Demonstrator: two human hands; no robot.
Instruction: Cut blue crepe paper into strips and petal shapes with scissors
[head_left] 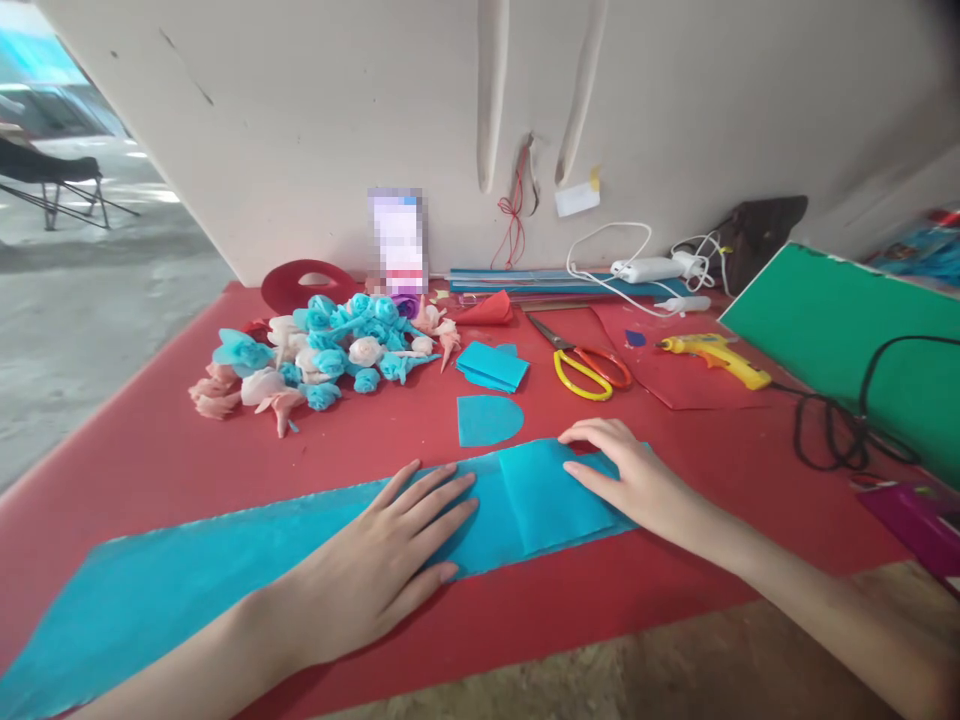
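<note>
The left hand (397,550) lies flat, fingers slightly spread, on the blue strip (225,565) running from lower left to right of centre; the right hand (637,475), thumb and fingertips parted with no pinch visible, touches its folded flap (551,505). The strip looks thin, light and soft, likely to crease or tear if tugged, so the flap's layered edge seems the best hold. Above centre lie scissors (585,376).
</note>
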